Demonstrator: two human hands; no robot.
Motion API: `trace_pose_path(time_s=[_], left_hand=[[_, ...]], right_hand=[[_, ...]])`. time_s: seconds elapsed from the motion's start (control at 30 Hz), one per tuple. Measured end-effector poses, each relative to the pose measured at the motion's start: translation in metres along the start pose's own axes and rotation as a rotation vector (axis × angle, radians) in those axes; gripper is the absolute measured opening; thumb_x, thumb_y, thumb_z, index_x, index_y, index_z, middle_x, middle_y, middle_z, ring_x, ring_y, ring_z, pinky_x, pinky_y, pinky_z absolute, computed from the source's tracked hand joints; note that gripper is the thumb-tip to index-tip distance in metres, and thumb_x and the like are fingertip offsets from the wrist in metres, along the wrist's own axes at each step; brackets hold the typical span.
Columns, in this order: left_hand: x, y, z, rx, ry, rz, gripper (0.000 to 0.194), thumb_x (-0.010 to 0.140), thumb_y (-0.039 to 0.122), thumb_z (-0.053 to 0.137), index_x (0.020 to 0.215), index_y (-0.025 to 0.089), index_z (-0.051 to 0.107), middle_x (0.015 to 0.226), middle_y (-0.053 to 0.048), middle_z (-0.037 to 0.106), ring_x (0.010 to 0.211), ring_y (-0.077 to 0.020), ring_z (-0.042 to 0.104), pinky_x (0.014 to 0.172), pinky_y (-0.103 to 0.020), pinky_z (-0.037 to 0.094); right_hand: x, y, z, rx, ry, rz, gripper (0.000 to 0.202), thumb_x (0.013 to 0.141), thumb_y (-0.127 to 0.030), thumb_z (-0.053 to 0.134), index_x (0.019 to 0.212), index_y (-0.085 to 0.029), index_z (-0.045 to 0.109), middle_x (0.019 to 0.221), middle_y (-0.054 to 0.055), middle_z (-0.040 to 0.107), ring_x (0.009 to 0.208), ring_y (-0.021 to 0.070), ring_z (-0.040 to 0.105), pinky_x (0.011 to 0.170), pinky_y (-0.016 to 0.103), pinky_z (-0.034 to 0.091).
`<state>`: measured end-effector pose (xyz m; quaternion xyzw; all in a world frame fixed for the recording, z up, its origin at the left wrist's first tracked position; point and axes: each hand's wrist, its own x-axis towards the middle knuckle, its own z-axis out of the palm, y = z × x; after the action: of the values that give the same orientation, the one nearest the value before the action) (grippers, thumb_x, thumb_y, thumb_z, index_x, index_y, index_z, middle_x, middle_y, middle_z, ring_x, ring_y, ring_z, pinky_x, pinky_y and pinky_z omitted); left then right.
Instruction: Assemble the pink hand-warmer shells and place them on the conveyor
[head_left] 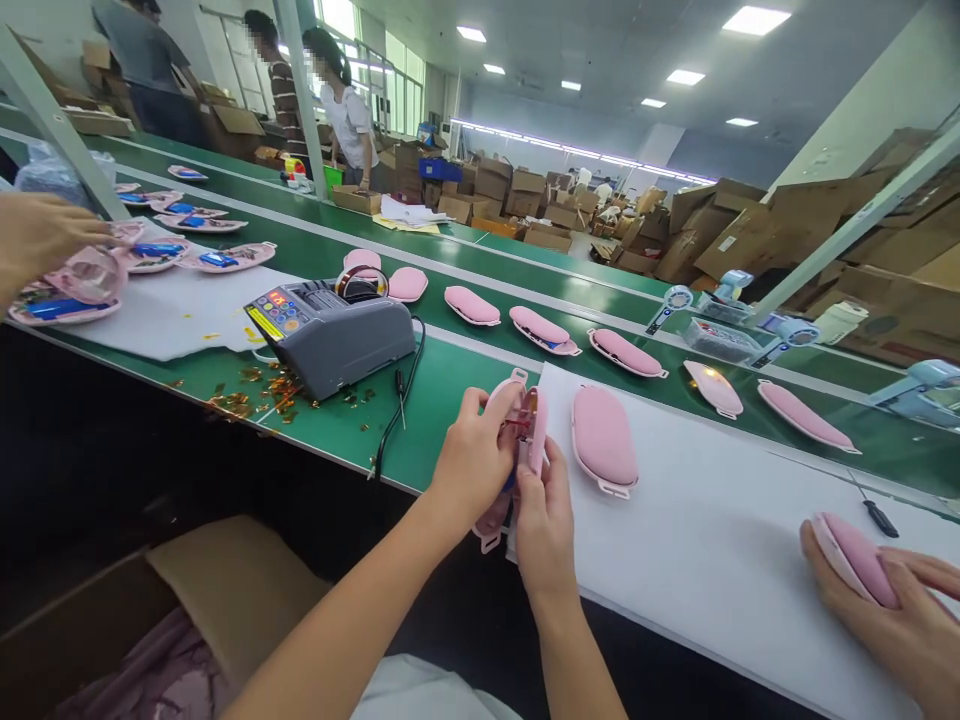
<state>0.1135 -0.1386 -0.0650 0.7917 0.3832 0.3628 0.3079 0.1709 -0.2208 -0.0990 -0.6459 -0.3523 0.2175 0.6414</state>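
Observation:
Both my hands hold one pink oval plastic device, its two shell halves parted at the table's front edge. My left hand (480, 450) grips the back half (491, 520), and its fingers reach toward the red wires in the gap. With my right hand (546, 510) I hold the other pink half (538, 425) from below, thumb on its edge. Something blue shows between the halves, mostly hidden by my fingers. Just right of my hands a closed pink device (604, 440) lies on the white sheet (675, 540).
A grey tape dispenser (330, 330) stands left, with amber tape scraps (262, 392) and a black cable (386, 430). Several pink devices (472, 305) line the green conveyor. Co-workers' hands handle devices at far left (34, 240) and right (892, 610). A screwdriver (879, 517) lies right.

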Motion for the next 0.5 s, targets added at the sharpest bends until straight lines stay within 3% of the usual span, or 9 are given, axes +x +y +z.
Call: trace_pose_path(time_s=[0.17, 0.33, 0.5], left_hand=[[-0.004, 0.000, 0.004, -0.136, 0.030, -0.090, 0.065, 0.085, 0.026, 0.050, 0.145, 0.019, 0.028, 0.118, -0.013, 0.051, 0.100, -0.0261, 0.057, 0.080, -0.036, 0.048], [-0.005, -0.003, 0.005, -0.265, 0.057, -0.101, 0.051, 0.080, 0.019, 0.053, 0.131, 0.019, 0.047, 0.118, -0.013, 0.054, 0.109, -0.0269, 0.054, 0.093, -0.040, 0.044], [-0.004, -0.005, 0.001, -0.596, -0.024, -0.127, 0.037, 0.080, 0.018, 0.052, 0.116, 0.024, 0.059, 0.113, -0.005, 0.062, 0.105, -0.0229, 0.056, 0.094, -0.034, 0.043]], right_hand=[[0.001, -0.003, 0.002, -0.157, 0.053, 0.026, 0.054, 0.090, -0.043, 0.037, 0.138, -0.019, 0.039, 0.118, 0.011, 0.062, 0.102, 0.0253, 0.061, 0.080, 0.036, 0.050], [0.006, -0.002, -0.005, -0.063, -0.071, -0.022, 0.053, 0.091, -0.043, 0.036, 0.138, -0.020, 0.042, 0.109, 0.008, 0.066, 0.097, 0.0242, 0.064, 0.078, 0.035, 0.052], [0.012, -0.001, -0.009, 0.102, -0.178, -0.019, 0.051, 0.092, -0.045, 0.036, 0.138, -0.022, 0.043, 0.130, 0.007, 0.056, 0.117, 0.0239, 0.055, 0.093, 0.036, 0.049]])
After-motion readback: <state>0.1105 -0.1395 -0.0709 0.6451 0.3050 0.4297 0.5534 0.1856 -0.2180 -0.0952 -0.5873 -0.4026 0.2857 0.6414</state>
